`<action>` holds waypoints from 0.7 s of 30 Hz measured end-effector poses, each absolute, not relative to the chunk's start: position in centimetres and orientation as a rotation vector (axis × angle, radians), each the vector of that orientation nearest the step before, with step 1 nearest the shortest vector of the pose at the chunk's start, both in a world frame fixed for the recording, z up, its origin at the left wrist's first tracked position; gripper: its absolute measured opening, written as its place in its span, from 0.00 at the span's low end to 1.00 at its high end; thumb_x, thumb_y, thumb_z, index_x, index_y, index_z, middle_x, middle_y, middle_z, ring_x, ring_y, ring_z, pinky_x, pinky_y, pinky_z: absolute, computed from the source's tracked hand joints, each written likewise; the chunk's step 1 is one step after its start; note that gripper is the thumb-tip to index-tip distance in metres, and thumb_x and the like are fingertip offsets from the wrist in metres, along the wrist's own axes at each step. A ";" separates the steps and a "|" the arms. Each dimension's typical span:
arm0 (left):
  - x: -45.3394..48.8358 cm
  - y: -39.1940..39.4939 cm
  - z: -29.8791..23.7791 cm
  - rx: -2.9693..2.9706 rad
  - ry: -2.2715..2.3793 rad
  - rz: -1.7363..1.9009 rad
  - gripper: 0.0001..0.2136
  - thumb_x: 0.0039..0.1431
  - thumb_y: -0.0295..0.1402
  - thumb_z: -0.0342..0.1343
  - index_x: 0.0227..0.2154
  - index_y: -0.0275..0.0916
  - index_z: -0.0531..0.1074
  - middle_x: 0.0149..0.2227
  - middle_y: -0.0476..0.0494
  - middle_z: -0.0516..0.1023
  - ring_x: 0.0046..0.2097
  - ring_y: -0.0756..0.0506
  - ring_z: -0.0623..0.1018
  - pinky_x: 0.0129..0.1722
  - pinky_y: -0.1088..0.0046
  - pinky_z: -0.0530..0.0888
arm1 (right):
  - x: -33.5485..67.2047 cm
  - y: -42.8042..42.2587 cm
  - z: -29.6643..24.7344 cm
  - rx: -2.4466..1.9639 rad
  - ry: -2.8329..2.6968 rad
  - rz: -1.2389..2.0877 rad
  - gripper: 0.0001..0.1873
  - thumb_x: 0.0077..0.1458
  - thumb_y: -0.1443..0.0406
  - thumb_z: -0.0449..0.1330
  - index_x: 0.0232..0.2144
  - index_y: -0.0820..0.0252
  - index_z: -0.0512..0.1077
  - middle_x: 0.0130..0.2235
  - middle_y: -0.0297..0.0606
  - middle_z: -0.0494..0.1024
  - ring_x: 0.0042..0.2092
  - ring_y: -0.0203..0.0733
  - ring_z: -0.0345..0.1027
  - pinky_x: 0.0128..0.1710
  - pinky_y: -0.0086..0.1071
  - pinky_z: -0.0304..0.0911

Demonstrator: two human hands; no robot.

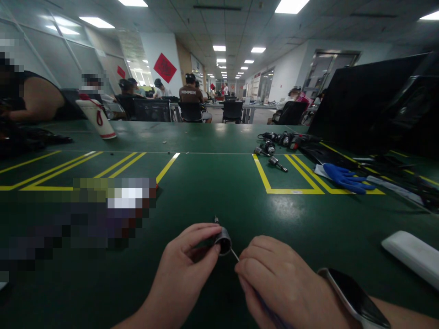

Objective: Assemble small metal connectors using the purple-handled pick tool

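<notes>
My left hand [185,269] pinches a small dark metal cylinder [223,241] between thumb and fingers, just above the green table [212,192]. A short pin sticks up from the cylinder's far side. My right hand [277,278] is closed round a thin tool [235,255], whose slender shaft points into the open end of the cylinder. A watch [353,297] is on my right wrist. The tool's handle is hidden inside my fist.
Several similar dark metal parts [277,141] lie at the back right near yellow floor-style markings. A blue glove [346,178] lies right of them, a white flat object [411,256] at the right edge. A white cup [96,118] stands back left. People sit at desks behind.
</notes>
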State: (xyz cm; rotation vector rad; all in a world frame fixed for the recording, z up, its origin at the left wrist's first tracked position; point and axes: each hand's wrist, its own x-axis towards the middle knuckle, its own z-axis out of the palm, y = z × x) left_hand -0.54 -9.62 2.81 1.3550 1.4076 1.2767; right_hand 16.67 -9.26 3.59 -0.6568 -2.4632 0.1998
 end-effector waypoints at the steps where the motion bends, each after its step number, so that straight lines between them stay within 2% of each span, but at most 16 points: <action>1: -0.6 -9.6 2.7 1.359 1.408 1.277 0.10 0.41 0.25 0.58 0.30 0.40 0.79 0.38 0.44 0.80 0.40 0.45 0.79 0.35 0.78 0.78 | 16.7 -9.2 3.6 -0.638 -2.448 0.194 0.10 0.49 0.77 0.50 0.29 0.67 0.70 0.26 0.41 0.71 0.29 0.39 0.63 0.28 0.31 0.61; 8: -0.8 -9.6 2.7 1.375 1.402 1.269 0.10 0.42 0.25 0.58 0.28 0.41 0.79 0.37 0.45 0.80 0.38 0.47 0.79 0.34 0.79 0.78 | 16.6 -9.1 3.7 -0.551 -2.402 0.176 0.10 0.50 0.77 0.49 0.25 0.66 0.68 0.26 0.42 0.70 0.29 0.39 0.63 0.28 0.31 0.61; 13: -0.5 -9.6 3.1 1.386 1.430 1.277 0.08 0.42 0.25 0.58 0.26 0.41 0.79 0.35 0.46 0.80 0.36 0.47 0.80 0.31 0.80 0.78 | 16.5 -9.1 3.5 -0.546 -2.409 0.171 0.11 0.50 0.77 0.49 0.31 0.69 0.70 0.26 0.42 0.71 0.29 0.39 0.63 0.28 0.31 0.61; 21: -0.5 -9.5 3.0 1.428 1.419 1.317 0.08 0.42 0.24 0.58 0.24 0.42 0.79 0.31 0.48 0.80 0.32 0.49 0.79 0.27 0.83 0.77 | 16.3 -9.0 3.4 -0.517 -2.425 0.159 0.11 0.50 0.77 0.49 0.31 0.70 0.70 0.26 0.42 0.71 0.29 0.40 0.62 0.27 0.31 0.60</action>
